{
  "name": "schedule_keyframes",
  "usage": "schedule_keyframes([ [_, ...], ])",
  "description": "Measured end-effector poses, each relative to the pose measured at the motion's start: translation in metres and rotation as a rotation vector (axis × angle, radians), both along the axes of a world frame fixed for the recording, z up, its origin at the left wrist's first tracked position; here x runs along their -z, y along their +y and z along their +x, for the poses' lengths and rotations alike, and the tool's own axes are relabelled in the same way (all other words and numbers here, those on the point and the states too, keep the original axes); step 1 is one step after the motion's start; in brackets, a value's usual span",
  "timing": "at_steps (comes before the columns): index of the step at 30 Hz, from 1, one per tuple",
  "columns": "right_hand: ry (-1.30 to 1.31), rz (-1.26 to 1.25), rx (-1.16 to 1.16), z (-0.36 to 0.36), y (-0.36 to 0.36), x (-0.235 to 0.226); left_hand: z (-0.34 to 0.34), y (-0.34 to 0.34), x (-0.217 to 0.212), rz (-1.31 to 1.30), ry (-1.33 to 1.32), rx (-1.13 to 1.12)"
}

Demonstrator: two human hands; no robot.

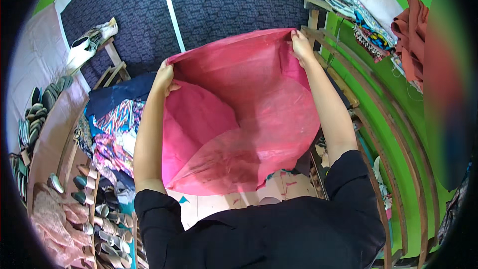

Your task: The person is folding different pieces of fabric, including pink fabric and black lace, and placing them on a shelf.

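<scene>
A large sheet of pink-red material (264, 104), fabric or leather-like, hangs spread between my two raised hands. My left hand (163, 78) is closed on its upper left corner, fingers and thumb pinching the edge. At the upper right corner, my right hand (301, 48) grips the edge in the same way. The sheet sags in the middle, showing a darker, mottled face; a brighter pink part hangs at the left. Its lower edge is ragged and hangs above the tiled floor.
Wooden racks (398, 134) stand along the green wall at right, with folded cloths (371, 20) on top. At left lie patterned fabrics (117, 134), shoes (112, 234) on shelves and a lace cloth (55, 219). Scraps (291, 183) litter the tiled floor (214, 206). A dark patterned curtain (239, 5) hangs ahead.
</scene>
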State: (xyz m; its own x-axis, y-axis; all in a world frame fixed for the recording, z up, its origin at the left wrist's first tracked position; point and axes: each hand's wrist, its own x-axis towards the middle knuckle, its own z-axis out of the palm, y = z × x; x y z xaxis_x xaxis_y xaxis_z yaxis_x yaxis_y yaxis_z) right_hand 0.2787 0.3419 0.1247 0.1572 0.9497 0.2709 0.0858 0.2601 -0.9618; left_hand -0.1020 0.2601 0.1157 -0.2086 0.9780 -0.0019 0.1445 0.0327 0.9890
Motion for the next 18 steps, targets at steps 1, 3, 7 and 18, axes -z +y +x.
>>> schedule_keyframes([
  [1, 0.011, 0.059, 0.007, -0.002, 0.007, -0.012, 0.000, 0.007, -0.015, 0.059, -0.040, -0.007],
  [3, 0.000, 0.156, -0.005, 0.001, 0.027, -0.034, 0.005, 0.027, -0.041, 0.135, -0.105, -0.013],
  [7, -0.043, 0.374, 0.029, 0.002, 0.076, -0.070, 0.009, 0.069, -0.082, 0.280, -0.254, 0.048],
  [18, -0.089, 0.855, 0.246, -0.020, 0.196, -0.111, 0.021, 0.219, -0.102, 0.628, -0.532, -0.026],
])
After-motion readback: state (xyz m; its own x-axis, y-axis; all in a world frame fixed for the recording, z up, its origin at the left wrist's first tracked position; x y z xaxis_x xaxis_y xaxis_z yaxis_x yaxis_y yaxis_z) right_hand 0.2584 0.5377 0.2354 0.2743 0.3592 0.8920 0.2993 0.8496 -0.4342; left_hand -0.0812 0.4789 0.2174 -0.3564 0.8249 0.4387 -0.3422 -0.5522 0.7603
